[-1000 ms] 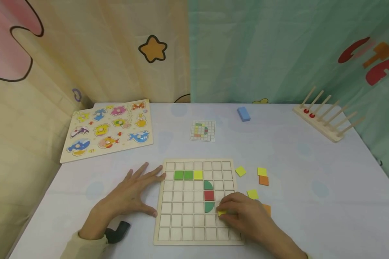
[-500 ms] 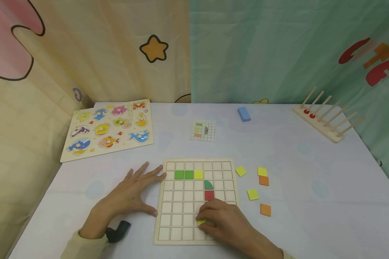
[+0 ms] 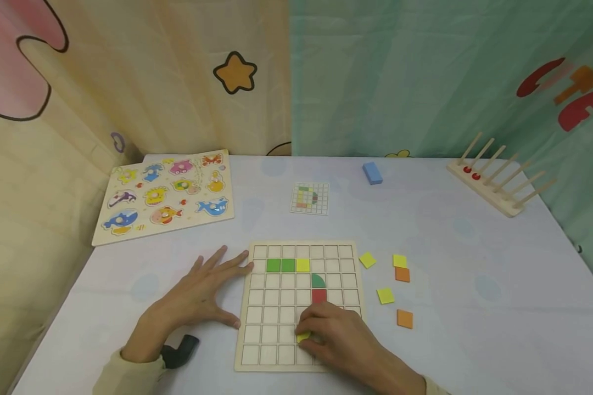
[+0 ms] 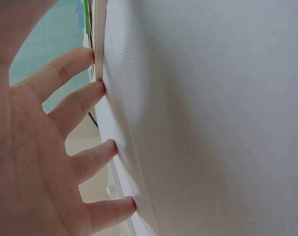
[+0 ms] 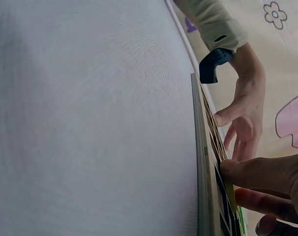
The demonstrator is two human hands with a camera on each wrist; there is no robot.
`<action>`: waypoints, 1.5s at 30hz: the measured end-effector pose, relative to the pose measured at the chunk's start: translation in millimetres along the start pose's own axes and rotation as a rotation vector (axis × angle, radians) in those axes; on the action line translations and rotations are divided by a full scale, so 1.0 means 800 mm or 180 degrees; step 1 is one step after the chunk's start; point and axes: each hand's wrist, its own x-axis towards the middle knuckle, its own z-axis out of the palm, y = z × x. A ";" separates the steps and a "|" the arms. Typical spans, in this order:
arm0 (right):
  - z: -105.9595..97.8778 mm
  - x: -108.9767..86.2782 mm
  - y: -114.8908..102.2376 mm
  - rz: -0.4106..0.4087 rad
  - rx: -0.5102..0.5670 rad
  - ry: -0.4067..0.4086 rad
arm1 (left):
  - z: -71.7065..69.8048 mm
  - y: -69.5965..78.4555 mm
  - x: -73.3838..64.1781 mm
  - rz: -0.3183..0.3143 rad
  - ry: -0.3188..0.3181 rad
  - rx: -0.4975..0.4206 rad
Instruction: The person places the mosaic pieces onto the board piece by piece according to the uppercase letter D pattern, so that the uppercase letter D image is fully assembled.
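Note:
A wooden grid board lies in front of me. Thumb and fingers of my right hand pinch a yellow square tile at a cell in the board's lower middle; the right wrist view shows the tile low against the grid. My left hand is spread, its thumb and fingertips against the board's left edge. Two green squares and a yellow square sit in the second row. Below are a green quarter-circle and a red square. My right hand hides the cells under it.
Loose yellow tiles and orange tiles lie right of the board. Behind it are a small printed pattern card and a blue block. An animal peg puzzle stands back left, a wooden peg rack back right.
My right hand has carried the yellow tile leftward across the board to the lower middle, covering the lower green quarter-circle. The left hand stays at the board's edge.

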 end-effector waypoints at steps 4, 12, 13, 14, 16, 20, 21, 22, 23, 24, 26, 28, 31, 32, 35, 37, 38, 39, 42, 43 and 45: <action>-0.001 0.001 -0.001 0.0051 0.0004 -0.0057 | -0.001 0.000 0.000 0.0026 0.0004 -0.0011; -0.003 0.002 -0.002 0.0108 -0.0018 -0.0149 | -0.001 0.000 -0.001 0.0032 0.0017 0.0006; -0.003 0.002 -0.002 0.0118 -0.0013 -0.0166 | -0.001 0.000 -0.001 0.0032 0.0020 0.0010; -0.003 0.002 -0.002 0.0125 -0.0014 -0.0177 | 0.000 0.000 -0.001 0.0035 0.0024 0.0011; -0.004 0.001 -0.002 0.0136 0.0008 -0.0207 | 0.000 -0.001 -0.001 0.0042 0.0028 0.0010; -0.006 -0.002 0.000 0.0077 0.0034 -0.0198 | 0.001 -0.001 0.000 0.0056 0.0044 0.0015; -0.006 -0.003 0.001 0.0040 0.0030 -0.0179 | 0.002 -0.001 0.000 0.0064 0.0046 0.0020; -0.006 -0.004 0.002 -0.0011 0.0014 -0.0141 | 0.002 -0.001 0.000 0.0063 0.0049 0.0017; -0.007 -0.005 0.003 -0.0060 -0.0009 -0.0100 | 0.002 -0.001 0.000 0.0066 0.0050 0.0016; -0.008 -0.007 0.004 -0.0110 -0.0028 -0.0058 | 0.002 -0.001 0.000 0.0070 0.0051 0.0010; -0.010 -0.010 0.008 -0.0206 -0.0090 0.0037 | 0.002 -0.002 0.000 0.0082 0.0051 -0.0002; -0.012 -0.014 0.011 -0.0259 -0.0117 0.0110 | 0.001 -0.002 0.000 0.0083 0.0048 -0.0025; -0.017 -0.020 0.016 -0.0267 -0.0079 0.0194 | 0.001 -0.002 0.000 0.0096 0.0044 -0.0039; -0.020 -0.022 0.018 -0.0262 -0.0052 0.0225 | 0.001 -0.001 0.000 0.0094 0.0039 -0.0044; -0.027 -0.030 0.025 -0.0212 0.0003 0.0325 | 0.000 -0.001 -0.001 0.0100 0.0034 -0.0054; -0.033 -0.036 0.030 -0.0177 0.0005 0.0401 | 0.000 -0.001 -0.001 0.0099 0.0034 -0.0059; -0.036 -0.039 0.032 -0.0146 -0.0008 0.0429 | 0.000 0.000 -0.001 0.0095 0.0034 -0.0060; -0.039 -0.043 0.034 -0.0099 -0.0028 0.0459 | 0.000 0.000 -0.001 0.0091 0.0034 -0.0064; -0.049 -0.053 0.043 0.0079 -0.0095 0.0526 | 0.000 -0.001 -0.001 0.0067 0.0030 -0.0057; -0.052 -0.056 0.045 0.0172 -0.0126 0.0532 | 0.000 -0.001 0.000 0.0063 0.0029 -0.0056; -0.058 -0.064 0.051 0.0343 -0.0194 0.0563 | 0.000 -0.001 0.000 0.0057 0.0028 -0.0058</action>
